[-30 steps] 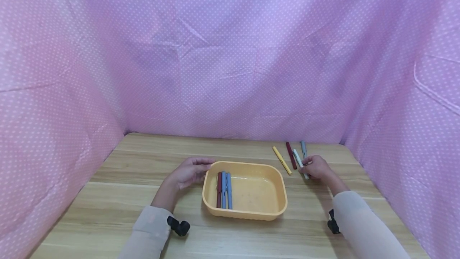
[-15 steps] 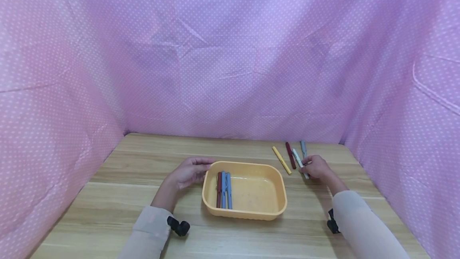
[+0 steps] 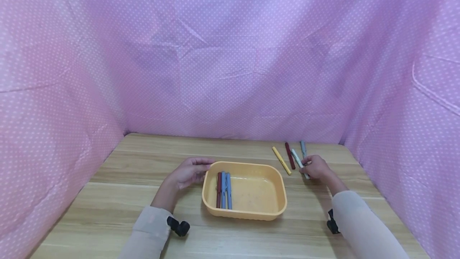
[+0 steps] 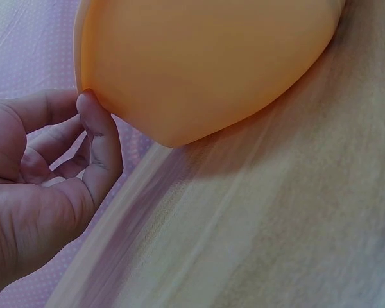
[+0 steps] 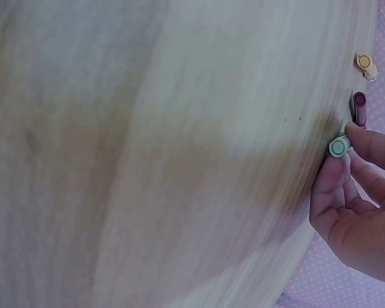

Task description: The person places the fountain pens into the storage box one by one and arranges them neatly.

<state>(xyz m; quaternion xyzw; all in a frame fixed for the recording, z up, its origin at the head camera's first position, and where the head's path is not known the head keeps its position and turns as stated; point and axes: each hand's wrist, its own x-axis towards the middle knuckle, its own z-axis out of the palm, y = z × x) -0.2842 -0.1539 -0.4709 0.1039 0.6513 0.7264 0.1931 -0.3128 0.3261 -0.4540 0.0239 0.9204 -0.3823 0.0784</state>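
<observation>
Fingers pinching round-capped pen, smooth oval tub

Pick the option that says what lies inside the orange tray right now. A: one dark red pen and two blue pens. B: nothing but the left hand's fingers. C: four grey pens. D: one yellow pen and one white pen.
A: in the head view the orange tray holds a dark red pen and two blue pens side by side at its left end, while the left hand only touches the tray's outer rim.
</observation>
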